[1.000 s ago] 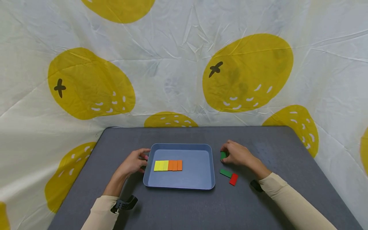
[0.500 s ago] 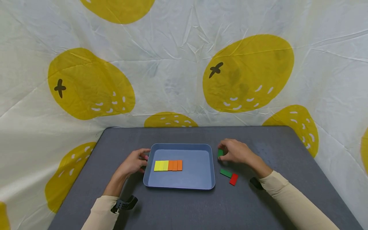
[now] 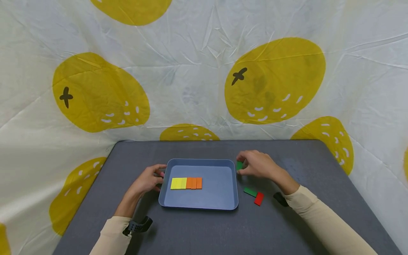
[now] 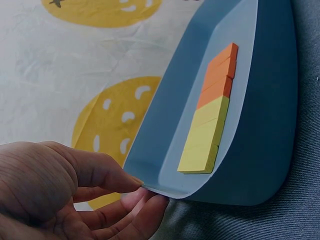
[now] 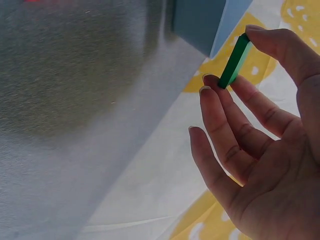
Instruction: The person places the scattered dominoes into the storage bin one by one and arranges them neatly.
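Observation:
A blue tray (image 3: pixel 220 193) lies on the table with a row of yellow blocks (image 3: pixel 178 183) joined to orange blocks (image 3: pixel 194 183) inside it. My left hand (image 3: pixel 148 181) pinches the tray's left rim, thumb over the edge and fingers outside, as the left wrist view shows. Between the thumb and fingertips of my right hand (image 3: pixel 259 164) is a green block (image 5: pixel 235 61), held by its ends beside the tray's right rim. Another green block (image 3: pixel 250 192) rests on the table to the right of the tray, touching or very near a red block (image 3: pixel 259 199).
The dark grey table (image 3: pixel 204 233) reaches back to a pale cloth (image 3: pixel 191 88) printed with large yellow shapes. A black wrist strap (image 3: pixel 139 225) is on the left wrist, and another black device (image 3: pixel 281 199) sits at the right wrist.
My right hand has moved left and a little away from me with the green block, coming up to the tray's right edge. The left hand and tray have stayed put.

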Available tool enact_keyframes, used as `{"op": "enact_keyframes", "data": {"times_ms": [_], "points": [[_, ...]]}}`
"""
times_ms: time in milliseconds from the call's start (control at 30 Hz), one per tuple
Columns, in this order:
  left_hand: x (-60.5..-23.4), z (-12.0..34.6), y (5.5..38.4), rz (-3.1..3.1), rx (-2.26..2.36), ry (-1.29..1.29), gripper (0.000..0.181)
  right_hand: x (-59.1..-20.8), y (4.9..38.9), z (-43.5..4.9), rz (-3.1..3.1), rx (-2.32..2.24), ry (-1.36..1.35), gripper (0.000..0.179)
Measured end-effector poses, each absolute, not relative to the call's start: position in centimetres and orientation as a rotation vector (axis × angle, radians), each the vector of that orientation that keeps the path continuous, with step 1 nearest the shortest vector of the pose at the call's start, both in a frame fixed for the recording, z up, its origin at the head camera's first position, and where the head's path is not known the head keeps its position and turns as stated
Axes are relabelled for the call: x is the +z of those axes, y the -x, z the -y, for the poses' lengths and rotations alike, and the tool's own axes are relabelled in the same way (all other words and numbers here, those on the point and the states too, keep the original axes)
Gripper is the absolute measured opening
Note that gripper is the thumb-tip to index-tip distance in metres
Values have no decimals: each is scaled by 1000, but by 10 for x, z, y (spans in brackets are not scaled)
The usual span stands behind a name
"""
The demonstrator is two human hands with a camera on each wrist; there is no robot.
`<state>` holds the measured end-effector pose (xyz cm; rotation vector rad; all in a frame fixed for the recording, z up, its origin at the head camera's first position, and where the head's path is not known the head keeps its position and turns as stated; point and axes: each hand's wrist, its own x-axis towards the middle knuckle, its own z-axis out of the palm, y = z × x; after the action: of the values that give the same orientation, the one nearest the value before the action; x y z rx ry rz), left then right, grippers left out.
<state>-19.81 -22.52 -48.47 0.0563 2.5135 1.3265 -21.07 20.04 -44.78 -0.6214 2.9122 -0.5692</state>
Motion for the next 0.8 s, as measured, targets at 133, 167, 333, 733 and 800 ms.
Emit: {"op": "enact_keyframes", "data": {"times_ms": [133,167,333,733,800], "points": [[-485,225,199,-2515,1325,-55,58,-443,211,-192,-2913,-532,629,43],[-485,225,199,-2516,1324,-54,58,-442,211,-190,-2914,-526,636,44],[-485,225,200,-2520,1321,-64,58,-435,210,-179,-2905,-538,703,48],[-486,226,200,-2513,1330,-76,58,-429,208,-150,-2835,-569,811,44],[-486,227,201,-2511,1336,-80,58,-430,209,-146,-2818,-591,835,44]]}}
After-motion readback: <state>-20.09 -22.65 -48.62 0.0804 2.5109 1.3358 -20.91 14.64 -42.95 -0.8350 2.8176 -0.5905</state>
